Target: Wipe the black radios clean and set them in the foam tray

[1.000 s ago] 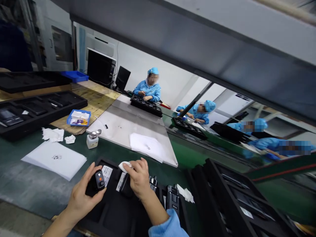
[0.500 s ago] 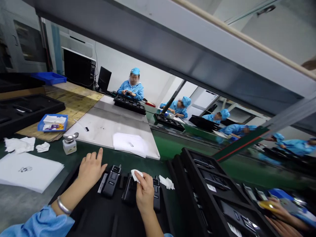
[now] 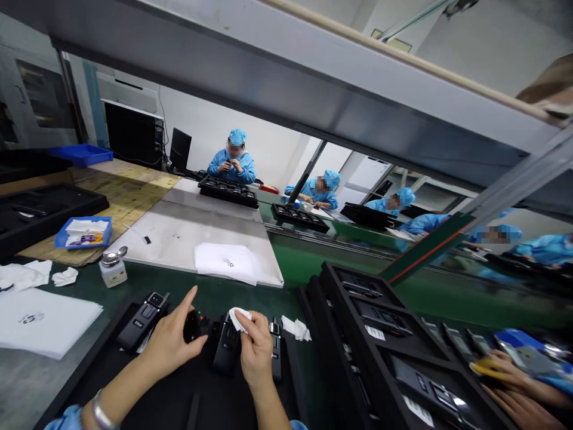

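My left hand (image 3: 171, 341) grips a small black device (image 3: 192, 325) over the black foam tray (image 3: 102, 373) in front of me, with its forefinger pointing up. My right hand (image 3: 256, 349) pinches a small white wipe (image 3: 238, 316) above another black handset (image 3: 225, 349) lying in the tray. One more handset (image 3: 142, 312) rests at the tray's left end and another (image 3: 275, 352) lies just right of my right hand. A crumpled white wipe (image 3: 296, 328) sits on the green belt beside the tray.
A stack of black trays with handsets (image 3: 385, 334) stands to my right. A small white bottle (image 3: 113, 270), white sheets (image 3: 40, 319) and a blue bin (image 3: 83, 232) lie to my left. Several people in blue coats work along the conveyor behind. Another person's hands (image 3: 514, 382) show at the lower right.
My left hand put the first handset into the tray at the left, then took hold of a second black device. My right hand kept the wipe. My view swung to the right.
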Tool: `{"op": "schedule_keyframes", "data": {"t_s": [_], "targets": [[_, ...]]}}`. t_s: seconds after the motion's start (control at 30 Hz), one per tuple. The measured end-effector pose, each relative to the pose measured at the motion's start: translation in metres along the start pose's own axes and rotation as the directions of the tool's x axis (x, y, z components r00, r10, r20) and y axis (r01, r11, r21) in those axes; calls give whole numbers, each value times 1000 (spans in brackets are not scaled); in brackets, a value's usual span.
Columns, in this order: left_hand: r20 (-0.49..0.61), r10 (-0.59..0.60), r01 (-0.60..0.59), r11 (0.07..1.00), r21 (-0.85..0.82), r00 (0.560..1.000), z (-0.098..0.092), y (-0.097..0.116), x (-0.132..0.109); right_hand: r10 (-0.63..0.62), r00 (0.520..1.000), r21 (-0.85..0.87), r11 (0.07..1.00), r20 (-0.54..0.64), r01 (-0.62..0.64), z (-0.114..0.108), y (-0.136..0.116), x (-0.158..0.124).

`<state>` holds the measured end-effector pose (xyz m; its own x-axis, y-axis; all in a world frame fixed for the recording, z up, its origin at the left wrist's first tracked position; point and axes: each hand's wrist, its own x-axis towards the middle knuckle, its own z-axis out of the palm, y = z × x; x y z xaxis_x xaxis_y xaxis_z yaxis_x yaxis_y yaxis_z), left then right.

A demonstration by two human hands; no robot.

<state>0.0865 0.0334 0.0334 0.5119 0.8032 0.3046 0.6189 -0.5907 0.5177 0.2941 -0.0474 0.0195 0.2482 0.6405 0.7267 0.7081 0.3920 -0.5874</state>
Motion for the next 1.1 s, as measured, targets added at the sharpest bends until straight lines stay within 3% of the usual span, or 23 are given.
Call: {"op": "schedule_keyframes", "data": {"t_s": [0.1, 0.23, 0.33, 0.4, 0.53, 0.67, 0.73, 0.87, 0.93, 1.03, 1.1], "targets": [[-111, 140, -165, 950, -266, 984, -6, -14, -30, -120, 985, 6, 993, 122, 120, 11, -21, 10], [-185, 184, -231, 932, -279, 965, -7, -17, -49, -313, 881, 5, 943, 355, 332, 28, -43, 19], [-229, 230, -282, 932, -229, 946, -8, -14, -51, -373, 813, 4, 910, 446, 415, 22, -39, 23], [-249, 244, -296, 933, -203, 937, -8, -13, -52, -381, 811, -43, 895, 445, 444, 13, -31, 26], [-260, 228, -282, 940, -192, 938, -5, -14, -53, -319, 885, -136, 914, 341, 382, 6, -32, 27], [-254, 267, -311, 938, -152, 930, -2, -18, -52, -355, 833, -76, 903, 423, 423, 17, -45, 25], [-244, 239, -281, 947, -154, 940, -2, -21, -50, -345, 832, -116, 894, 435, 432, 15, -37, 26], [-224, 103, -141, 977, -158, 969, -4, -17, -33, -177, 956, -291, 926, 232, 242, -22, 4, 16], [-223, -1, -10, 999, -47, 975, -1, -8, -14, -53, 994, -304, 949, 98, 80, -46, 22, 2], [-112, -184, 206, 946, 250, 977, 4, 10, 23, 109, 993, -272, 955, -39, -116, -71, 35, -26], [24, -253, 223, 893, 391, 967, 7, 20, 45, 188, 979, -240, 949, -80, -202, -78, 37, -45]]}}
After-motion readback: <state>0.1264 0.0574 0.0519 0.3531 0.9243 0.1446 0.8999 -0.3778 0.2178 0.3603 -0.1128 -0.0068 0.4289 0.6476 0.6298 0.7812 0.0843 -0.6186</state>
